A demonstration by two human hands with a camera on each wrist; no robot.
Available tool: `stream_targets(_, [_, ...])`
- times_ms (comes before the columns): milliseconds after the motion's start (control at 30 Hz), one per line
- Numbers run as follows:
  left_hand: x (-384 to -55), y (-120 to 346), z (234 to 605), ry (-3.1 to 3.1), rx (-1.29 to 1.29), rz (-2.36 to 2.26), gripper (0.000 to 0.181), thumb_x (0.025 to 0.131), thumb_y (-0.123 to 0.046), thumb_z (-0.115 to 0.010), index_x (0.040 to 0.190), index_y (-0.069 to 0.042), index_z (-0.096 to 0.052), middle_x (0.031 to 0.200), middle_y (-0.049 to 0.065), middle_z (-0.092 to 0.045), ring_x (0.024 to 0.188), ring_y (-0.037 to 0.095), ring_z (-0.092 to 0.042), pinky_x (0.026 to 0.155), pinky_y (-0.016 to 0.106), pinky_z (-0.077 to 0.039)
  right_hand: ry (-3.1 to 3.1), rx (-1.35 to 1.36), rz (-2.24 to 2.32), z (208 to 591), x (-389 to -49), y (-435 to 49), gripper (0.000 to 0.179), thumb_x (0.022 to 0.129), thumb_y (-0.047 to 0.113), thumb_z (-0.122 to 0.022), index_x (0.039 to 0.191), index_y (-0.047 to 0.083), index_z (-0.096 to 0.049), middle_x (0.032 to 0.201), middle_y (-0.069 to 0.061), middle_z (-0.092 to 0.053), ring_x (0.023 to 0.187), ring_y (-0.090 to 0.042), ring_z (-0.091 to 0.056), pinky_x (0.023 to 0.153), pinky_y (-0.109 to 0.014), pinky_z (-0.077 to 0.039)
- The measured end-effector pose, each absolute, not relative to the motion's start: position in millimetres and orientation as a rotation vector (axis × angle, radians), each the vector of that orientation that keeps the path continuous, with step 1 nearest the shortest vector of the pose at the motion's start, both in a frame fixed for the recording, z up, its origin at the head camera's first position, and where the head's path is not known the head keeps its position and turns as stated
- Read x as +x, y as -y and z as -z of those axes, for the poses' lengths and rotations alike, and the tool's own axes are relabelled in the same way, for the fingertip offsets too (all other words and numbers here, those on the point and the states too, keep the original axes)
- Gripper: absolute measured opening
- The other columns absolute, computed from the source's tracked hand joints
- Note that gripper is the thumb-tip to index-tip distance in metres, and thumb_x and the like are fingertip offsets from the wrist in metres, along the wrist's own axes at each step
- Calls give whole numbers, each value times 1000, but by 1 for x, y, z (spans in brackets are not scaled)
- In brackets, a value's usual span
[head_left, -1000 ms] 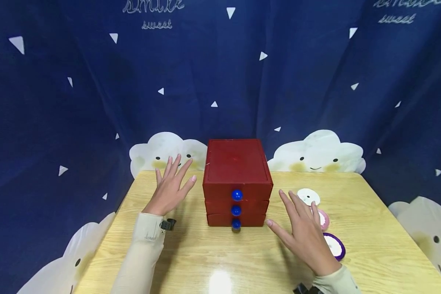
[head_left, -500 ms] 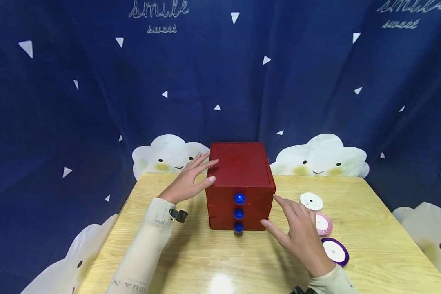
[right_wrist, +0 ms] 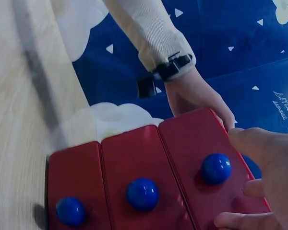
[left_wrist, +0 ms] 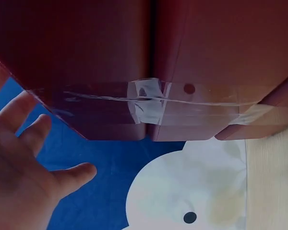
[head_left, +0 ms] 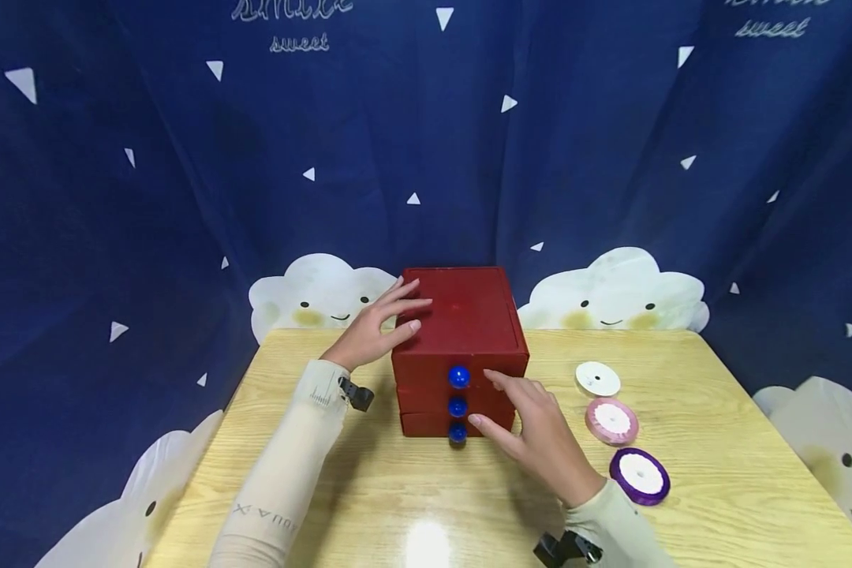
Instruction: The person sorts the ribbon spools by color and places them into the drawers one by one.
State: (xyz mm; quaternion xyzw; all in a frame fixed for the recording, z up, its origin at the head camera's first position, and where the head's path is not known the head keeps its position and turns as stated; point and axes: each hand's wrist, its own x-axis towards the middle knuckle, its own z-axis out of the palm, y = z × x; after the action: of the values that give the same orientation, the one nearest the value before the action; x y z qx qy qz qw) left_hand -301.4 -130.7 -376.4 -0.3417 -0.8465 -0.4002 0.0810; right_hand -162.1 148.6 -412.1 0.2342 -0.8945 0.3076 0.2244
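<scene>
"What's just changed?"

"Both hands are at the red drawer box [head_left: 461, 312] now! My left hand [head_left: 371, 335] has swung in from beside it and hangs, fingers spread, over its top left edge; whether the fingertips touch, I can't tell."

"And the right?"

"My right hand [head_left: 542, 436] has crossed from the box's right side to its front, thumb and fingers parted, close to the top blue knob [head_left: 459, 377]. No grip on it!"

"The box itself?"

"Standing on the surface [head_left: 369, 493], all three drawers looking closed. To its right, the white disc [head_left: 599, 380], pink roll [head_left: 613, 421] and purple roll [head_left: 640, 476] show whole, clear of my hand."

"Meaning what?"

"The box seems to be my focus, I'd judge: approached from two sides, nothing held."
</scene>
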Motion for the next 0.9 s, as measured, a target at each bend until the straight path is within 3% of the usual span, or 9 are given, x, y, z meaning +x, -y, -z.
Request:
stream_targets(267, [-311, 128, 383, 2479, -1068, 1304, 40, 95, -35, -57, 134, -26, -60, 157, -2, -29, 148, 19, -7, 112, 60, -16, 2509, 678, -980, 410, -173, -133, 62, 84, 53, -67, 137, 25, -52, 114, 2, -65, 105, -15, -59, 89, -42, -49])
stream_targets(567, [-317, 125, 393, 2402, -1076, 1377, 36, 96, -29, -56, 131, -21, -62, 155, 3, -32, 148, 23, -7, 114, 55, -15, 2461, 713, -1127, 415, -183, -126, 56, 85, 46, -69, 135, 27, -54, 106, 2, -66, 94, -13, -64, 82, -36, -53])
stream_targets(900, [-293, 115, 380, 2264, -1116, 1561, 30, 96, -1, -47, 121, 8, -62, 149, 26, -32, 145, 42, -3, 114, 58, -8, 2393, 669, -1228, 416, -187, -119, 37, 89, 34, -68, 125, 25, -63, 98, 9, -68, 84, -4, -64, 72, -27, -56])
